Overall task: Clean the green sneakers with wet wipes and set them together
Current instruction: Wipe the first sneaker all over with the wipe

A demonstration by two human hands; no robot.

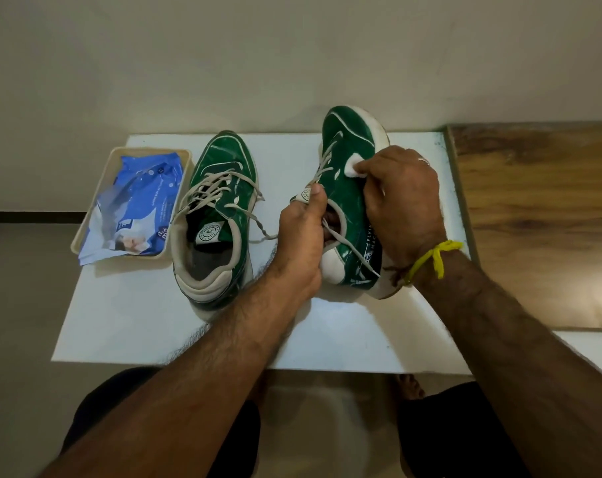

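**Operator:** I am reading the right hand [401,198] first. Its fingers are curling round a small white wet wipe [352,167] and pressing it against the green side panel of the raised sneaker [348,201].

**Checker:** And the other hand?

**Operator:** The left hand [301,236] is gripping that same sneaker at the collar, thumb lying on the tongue and fingers reaching into the opening. The shoe is tilting onto its side, toe pointing away from me, heel resting at the white board [154,322].

**Checker:** Where is the second shoe sitting?

**Operator:** The second sneaker [213,219] is standing upright on the board, just left of the held one, apart from it, laces trailing loose toward the left hand.

**Checker:** Supplies?

**Operator:** A blue wipes pack [134,205] is lying in a beige tray [86,222] at the board's far left corner, beside the second sneaker. A yellow thread [434,258] is circling the right wrist. A wooden surface [541,219] is adjoining the board on the right.
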